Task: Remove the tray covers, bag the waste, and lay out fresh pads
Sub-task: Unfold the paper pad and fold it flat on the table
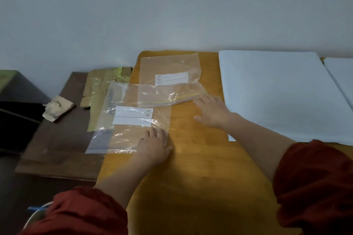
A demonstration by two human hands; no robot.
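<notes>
Two clear zip bags lie flat on the yellow wooden table (191, 177). The near bag (131, 120) sits at about nine o'clock from the table's middle and overhangs the left edge. The far bag (170, 74) lies at eleven o'clock, its zip strip turned toward the person.

The left hand (154, 144) rests palm-down on the near bag's right corner, fingers straight and close together, holding nothing. The right hand (212, 110) lies flat with loosely spread fingers, the tips at the far bag's zip edge; whether they touch the film is hard to say through the glare.

Both bags look feather-light, limp and slick, so they will likely slide under a push and sag when lifted. The stiffer zip strip is probably the best place to pinch, with one hand pinning the body.

A stack of white pads (277, 91) lies at two o'clock, well apart from the bags, and looks soft and floppy. At nine o'clock, a crumpled tan wad (57, 108) and greenish-tan sheets (103, 86) rest on a dark side table (63, 139).
</notes>
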